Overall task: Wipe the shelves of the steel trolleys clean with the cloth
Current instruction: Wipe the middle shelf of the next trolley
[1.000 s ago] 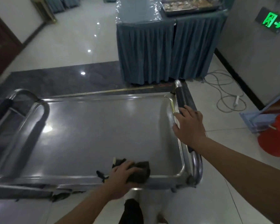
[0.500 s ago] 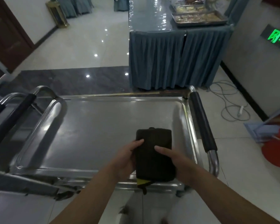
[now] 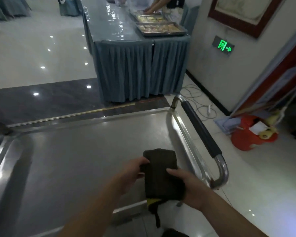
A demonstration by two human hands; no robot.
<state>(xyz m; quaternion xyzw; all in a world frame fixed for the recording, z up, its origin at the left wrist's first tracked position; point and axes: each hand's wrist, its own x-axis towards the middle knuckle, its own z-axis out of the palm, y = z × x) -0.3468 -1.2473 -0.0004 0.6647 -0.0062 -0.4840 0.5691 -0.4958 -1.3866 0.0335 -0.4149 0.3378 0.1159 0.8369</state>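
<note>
Over the top shelf, near corner: folded cloth held in both hands.
Trolley shelf (image 3: 79,159): steel, bare and glossy, raised rim all round; stretches left of the hands.
Left hand (image 3: 132,171): fingers curled round the cloth's left edge, thumb on top; gripping.
Cloth (image 3: 161,175): dark, folded into a thick pad, yellow tag and strap hanging at the near end; hard to tell whether touching the steel.
Right hand (image 3: 189,185): cupped under the cloth's right side, thumb laid across the top; holding.
Handle (image 3: 202,132): black-sleeved, just right of the shelf, untouched.
Step, as judged: refolding for a fresh face.
Next move, likely: pad pressed flat, long strokes leftward across the shelf.
</note>
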